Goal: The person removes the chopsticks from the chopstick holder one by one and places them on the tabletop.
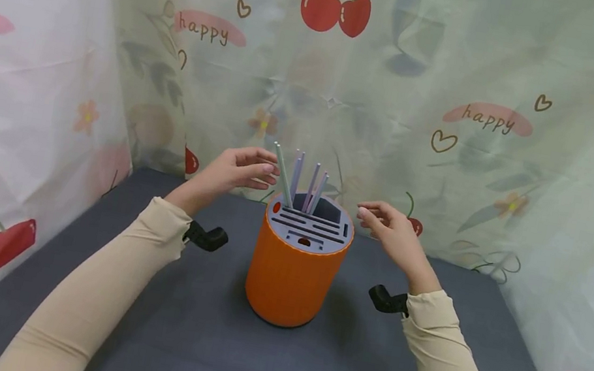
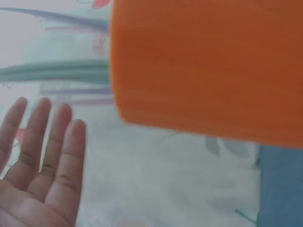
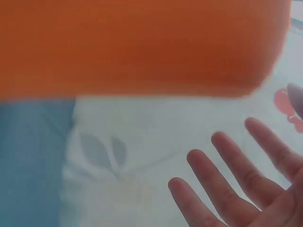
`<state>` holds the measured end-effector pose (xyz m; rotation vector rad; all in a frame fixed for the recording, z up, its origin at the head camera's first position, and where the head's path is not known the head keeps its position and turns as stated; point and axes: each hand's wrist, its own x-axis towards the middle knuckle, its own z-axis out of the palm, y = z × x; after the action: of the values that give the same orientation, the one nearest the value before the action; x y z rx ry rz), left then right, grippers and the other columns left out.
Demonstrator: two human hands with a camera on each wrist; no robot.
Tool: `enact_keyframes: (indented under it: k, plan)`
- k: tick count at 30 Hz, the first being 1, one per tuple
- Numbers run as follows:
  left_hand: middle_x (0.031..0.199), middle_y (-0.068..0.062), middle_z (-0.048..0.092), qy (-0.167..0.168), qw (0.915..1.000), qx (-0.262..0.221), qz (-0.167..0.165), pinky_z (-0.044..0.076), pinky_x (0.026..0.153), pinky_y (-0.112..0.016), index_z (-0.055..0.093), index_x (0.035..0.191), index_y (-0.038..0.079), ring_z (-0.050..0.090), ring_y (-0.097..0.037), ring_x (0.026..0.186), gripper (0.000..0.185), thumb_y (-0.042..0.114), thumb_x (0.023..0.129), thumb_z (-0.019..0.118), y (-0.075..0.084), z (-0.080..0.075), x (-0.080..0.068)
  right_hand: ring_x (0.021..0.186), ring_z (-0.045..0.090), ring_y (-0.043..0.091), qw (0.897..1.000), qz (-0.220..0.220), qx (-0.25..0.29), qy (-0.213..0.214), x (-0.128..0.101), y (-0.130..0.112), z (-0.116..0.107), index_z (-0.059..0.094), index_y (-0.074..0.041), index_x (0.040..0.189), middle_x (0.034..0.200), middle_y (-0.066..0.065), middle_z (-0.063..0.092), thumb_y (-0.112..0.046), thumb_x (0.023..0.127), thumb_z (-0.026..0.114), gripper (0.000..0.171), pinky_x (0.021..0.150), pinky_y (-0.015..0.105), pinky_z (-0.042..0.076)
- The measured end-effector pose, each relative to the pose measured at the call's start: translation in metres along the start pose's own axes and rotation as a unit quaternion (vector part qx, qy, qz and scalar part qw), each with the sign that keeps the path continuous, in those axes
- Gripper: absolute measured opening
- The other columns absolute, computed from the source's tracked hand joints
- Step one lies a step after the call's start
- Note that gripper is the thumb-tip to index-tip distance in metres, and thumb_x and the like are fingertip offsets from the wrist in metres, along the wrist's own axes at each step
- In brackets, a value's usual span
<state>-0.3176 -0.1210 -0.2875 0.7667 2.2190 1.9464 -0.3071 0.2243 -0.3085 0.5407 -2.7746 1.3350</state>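
Both grips are wide and hold nothing, left hand (image 1: 237,169) just beside the pastel sticks (image 1: 298,178) and right hand (image 1: 391,232) beside the rim of the orange holder (image 1: 289,280), upright between them on the table (image 1: 198,340).

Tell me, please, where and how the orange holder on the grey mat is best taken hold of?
Take the orange holder around its smooth cylindrical wall, one hand from the left and the other hand from the right. It stands upright, and the straws rising from its slotted top block a grip from above.
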Motion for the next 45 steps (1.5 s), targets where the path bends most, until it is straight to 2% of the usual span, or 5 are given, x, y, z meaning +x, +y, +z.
enact_keyframes:
  k: [6, 13, 18, 26, 45]
  plan:
    - [0.107, -0.001, 0.066, 0.019, 0.9988, -0.037, 0.027, 0.056, 0.091, -0.037, 0.058, 0.123, 0.002, 0.066, -0.016, 0.099, 0.034, 0.008, 0.090, 0.067, -0.006, 0.013, 0.004, 0.125, 0.052, 0.030, 0.985, 0.001, 0.166, -0.037, 0.004, 0.002, 0.018, 0.050, -0.010, 0.137, 0.139, 0.016, 0.050, -0.033, 0.098, 0.058, 0.047, 0.106, 0.053, 0.043]
    - [0.106, -0.002, 0.066, 0.028, 0.9984, -0.037, 0.031, 0.056, 0.090, -0.039, 0.057, 0.125, -0.002, 0.065, -0.018, 0.098, 0.038, 0.008, 0.089, 0.068, -0.009, 0.025, 0.006, 0.129, 0.047, 0.030, 0.969, 0.026, 0.244, -0.043, 0.004, 0.007, 0.032, 0.051, -0.010, 0.135, 0.147, 0.011, 0.042, -0.025, 0.095, 0.063, 0.045, 0.105, 0.055, 0.042]
    - [0.104, -0.002, 0.067, 0.032, 0.9989, -0.019, 0.027, 0.056, 0.086, -0.031, 0.061, 0.120, 0.000, 0.065, -0.017, 0.095, 0.033, 0.009, 0.090, 0.069, -0.009, 0.028, 0.006, 0.132, 0.043, 0.031, 0.962, 0.036, 0.270, -0.027, 0.005, 0.010, 0.037, 0.054, -0.010, 0.131, 0.149, 0.009, 0.039, -0.024, 0.093, 0.066, 0.042, 0.101, 0.051, 0.048]
    - [0.112, -0.006, 0.068, 0.039, 0.9976, -0.048, 0.033, 0.057, 0.079, -0.028, 0.065, 0.095, 0.010, 0.065, -0.013, 0.085, 0.010, 0.005, 0.089, 0.069, -0.014, 0.030, 0.009, 0.130, 0.045, 0.029, 0.956, 0.043, 0.290, -0.018, 0.005, 0.011, 0.040, 0.056, -0.014, 0.129, 0.147, 0.009, 0.040, -0.023, 0.093, 0.066, 0.038, 0.096, 0.045, 0.052]
    - [0.109, -0.005, 0.069, 0.031, 0.9978, -0.050, 0.029, 0.058, 0.079, -0.030, 0.066, 0.091, 0.013, 0.067, -0.012, 0.083, 0.008, 0.007, 0.088, 0.070, -0.015, 0.027, 0.009, 0.109, 0.058, 0.017, 0.954, 0.038, 0.298, -0.017, 0.004, 0.012, 0.043, 0.059, -0.019, 0.126, 0.141, 0.011, 0.046, -0.023, 0.094, 0.065, 0.033, 0.090, 0.039, 0.056]
